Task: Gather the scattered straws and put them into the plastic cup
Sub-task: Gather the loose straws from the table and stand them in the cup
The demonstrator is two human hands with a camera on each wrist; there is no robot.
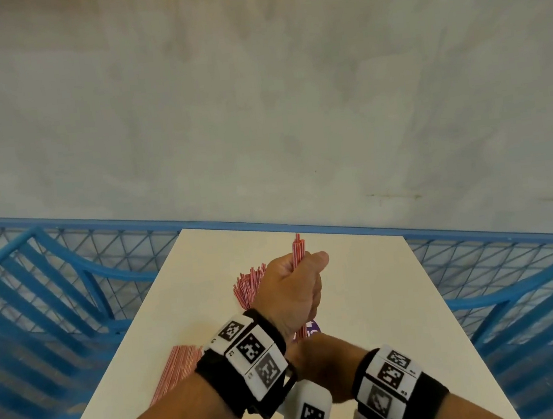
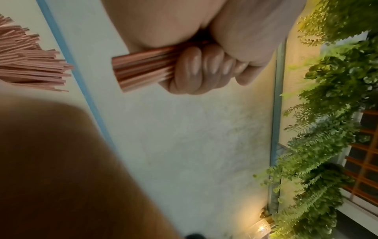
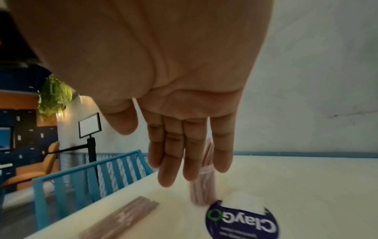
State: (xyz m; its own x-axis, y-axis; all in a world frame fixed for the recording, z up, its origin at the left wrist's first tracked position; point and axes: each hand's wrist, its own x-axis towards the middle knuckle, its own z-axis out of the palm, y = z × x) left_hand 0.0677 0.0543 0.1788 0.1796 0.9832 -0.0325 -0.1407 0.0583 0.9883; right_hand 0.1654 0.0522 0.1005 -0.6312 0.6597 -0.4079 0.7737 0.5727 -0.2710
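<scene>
My left hand (image 1: 292, 285) grips an upright bundle of red-and-white striped straws (image 1: 299, 245) over the middle of the white table (image 1: 365, 302). Its fingers (image 2: 196, 69) curl tightly round the bundle (image 2: 143, 67). In the right wrist view a clear plastic cup (image 3: 202, 192) holding straws stands on the table, beside a round purple label (image 3: 241, 221). My right hand (image 3: 184, 161) hovers just in front of the cup with straight fingers and holds nothing. In the head view that hand (image 1: 319, 359) is mostly hidden under my left wrist, and the cup is hidden too.
Loose straws lie fanned out on the table behind my left hand (image 1: 249, 286), and a second heap sits near the table's left edge (image 1: 179, 365). Blue slatted chairs (image 1: 38, 305) stand on both sides. A blue mesh railing (image 1: 480, 255) runs behind the table's far edge.
</scene>
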